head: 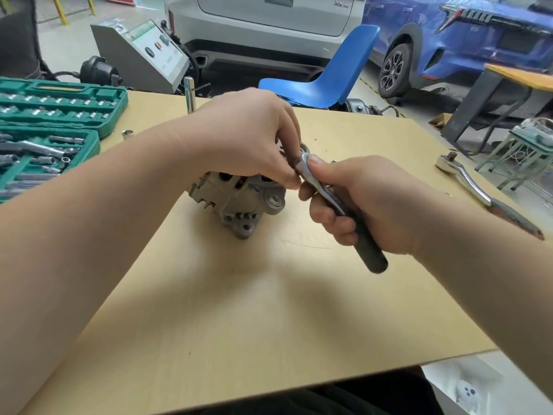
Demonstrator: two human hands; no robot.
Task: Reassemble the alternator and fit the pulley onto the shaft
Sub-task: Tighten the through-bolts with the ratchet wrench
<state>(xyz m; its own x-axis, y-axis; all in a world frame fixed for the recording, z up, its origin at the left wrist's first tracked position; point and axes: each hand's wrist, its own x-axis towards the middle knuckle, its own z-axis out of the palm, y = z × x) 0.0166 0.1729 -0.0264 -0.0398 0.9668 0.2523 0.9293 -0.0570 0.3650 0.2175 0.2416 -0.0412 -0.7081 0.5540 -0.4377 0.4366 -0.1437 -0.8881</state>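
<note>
Right hand [368, 205] had its grip clamped around the ratchet [335, 202] handle; left hand [251, 139] pinched at the ratchet's head, above the alternator [236, 196] on the desk [239, 295]. Best bet: steady the head squarely, then swing short strokes.

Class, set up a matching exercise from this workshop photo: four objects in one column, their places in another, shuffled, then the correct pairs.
1. grey metal alternator
2. green plastic socket case
3. dark-handled ratchet
4. spare chrome ratchet

A. table's right edge
B. gripped in right hand
C. table's left side
D. table centre, under left hand

Pairs: 1-D, 2-C, 3-B, 4-A
</note>
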